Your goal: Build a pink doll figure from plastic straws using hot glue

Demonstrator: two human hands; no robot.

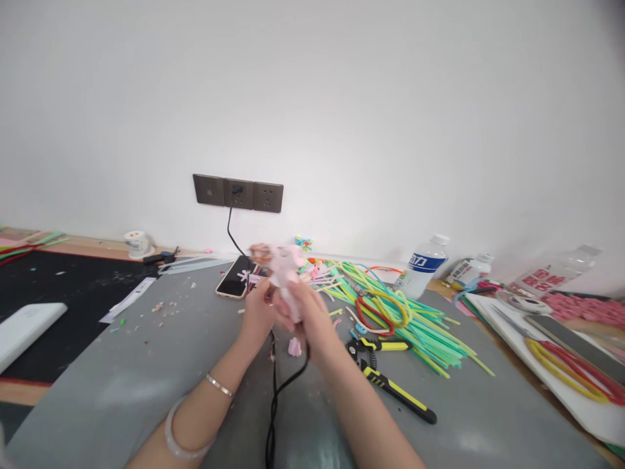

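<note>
As we look down past two bare forearms, a pale bangle [172,426] and a silver bracelet [219,385] circle the left one. Between the arms, a twisted black cord [273,407] runs over a grey mat [161,384]. To our right lie wire strippers [400,393] with yellow-and-black handles, spread apart; a small pink scrap [294,347] sits just below the hands. Ahead, above the mat, the right hand [311,312] is wrapped around the handle of a pale pink glue gun [284,266], blurred. Close beside it, the left hand [260,306] has its fingers curled, but we cannot tell how tightly they close or what they hold. Beyond the left hand lies a smartphone [232,281]; to the right fans a bundle of green and yellow pipe cleaners [434,345]. Behind that bundle stands a clear bottle [420,268] with a blue label. Farthest off, we find a dark socket panel [267,197] on the white wall [342,98].
</note>
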